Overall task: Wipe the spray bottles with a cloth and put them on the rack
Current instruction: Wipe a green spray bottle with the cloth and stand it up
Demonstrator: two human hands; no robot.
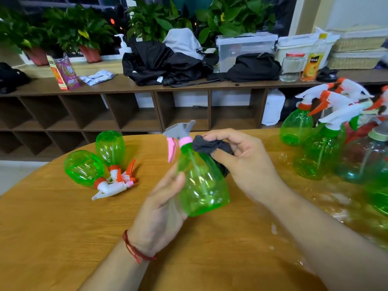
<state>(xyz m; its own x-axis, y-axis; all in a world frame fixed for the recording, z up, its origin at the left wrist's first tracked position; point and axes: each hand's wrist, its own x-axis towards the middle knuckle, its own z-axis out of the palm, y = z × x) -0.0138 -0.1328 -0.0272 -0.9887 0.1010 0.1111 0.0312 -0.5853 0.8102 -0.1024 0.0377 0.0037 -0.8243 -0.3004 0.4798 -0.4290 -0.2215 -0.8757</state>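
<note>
Wooden bench (63, 238), rounded edge. Far left: two lying bottles (84, 168), green, on their sides and touching, with orange-and-white heads. Centre: left hand (161, 206), fingers curled round one held bottle (201, 185), green with a pink-and-grey head, raised above the bench. One dark cloth (210, 147), bunched in the right hand (247, 164), pressed to that bottle's shoulder. Right: standing bottles (321, 152), at least four, clustered.

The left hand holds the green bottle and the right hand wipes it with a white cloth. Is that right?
No. The head view shows the cloth is dark grey, not white. The left hand holds the green bottle and the right hand wipes it.
</note>
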